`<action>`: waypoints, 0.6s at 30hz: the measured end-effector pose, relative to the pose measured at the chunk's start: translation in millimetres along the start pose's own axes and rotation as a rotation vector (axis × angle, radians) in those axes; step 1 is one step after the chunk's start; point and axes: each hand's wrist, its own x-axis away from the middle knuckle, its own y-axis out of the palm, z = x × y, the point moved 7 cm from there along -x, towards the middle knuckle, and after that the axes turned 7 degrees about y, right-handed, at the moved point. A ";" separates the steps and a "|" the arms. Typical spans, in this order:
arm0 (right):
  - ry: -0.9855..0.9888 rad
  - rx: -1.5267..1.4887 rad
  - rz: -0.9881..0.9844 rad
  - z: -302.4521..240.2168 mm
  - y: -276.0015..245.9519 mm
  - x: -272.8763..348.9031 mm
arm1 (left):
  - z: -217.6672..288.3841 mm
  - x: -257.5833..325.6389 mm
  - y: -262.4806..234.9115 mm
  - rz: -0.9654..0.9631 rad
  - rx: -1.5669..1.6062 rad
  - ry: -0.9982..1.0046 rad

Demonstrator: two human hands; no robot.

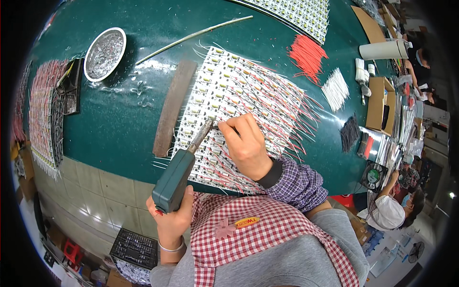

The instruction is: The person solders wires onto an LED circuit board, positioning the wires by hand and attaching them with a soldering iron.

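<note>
1. The panel of LED strips (pixel 239 95) lies flat on the green counter (pixel 119 119), straight ahead of me, its white rows fringed with red and white wires along the far-right edge.
2. My left hand (pixel 169 217) grips the green handle of a soldering iron (pixel 179 174); its metal tip reaches up onto the near-left part of the panel.
3. My right hand (pixel 246 143) rests on the panel just right of the iron's tip, fingers pinched together on something thin and dark; I cannot tell exactly what it is.
4. A long brown bar (pixel 173 107) lies just left of the panel, along its left edge.
5. A round metal dish (pixel 105 52) full of silvery scraps sits well to the left of the panel, toward the far side of the counter.
6. A thin pale rod (pixel 191 38) lies beyond the panel, running slantwise.
7. A bundle of red wires (pixel 307 55) lies beyond the panel's right corner, with a bundle of white wires (pixel 335 88) to its right and a dark bundle (pixel 350 134) nearer me.
8. Another person (pixel 392 210) sits well to the right of the panel.
</note>
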 end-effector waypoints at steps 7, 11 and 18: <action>-0.005 0.010 0.014 -0.9 0.0 -0.2 | -14.5 16.0 -12.4 0.071 -0.016 -0.027; 0.000 0.004 0.025 -1.0 -0.3 -0.3 | -12.9 19.8 -9.9 -0.036 -0.045 0.025; 0.014 -0.052 0.017 1.5 -3.2 1.3 | -3.9 14.2 -9.3 0.093 -0.027 0.073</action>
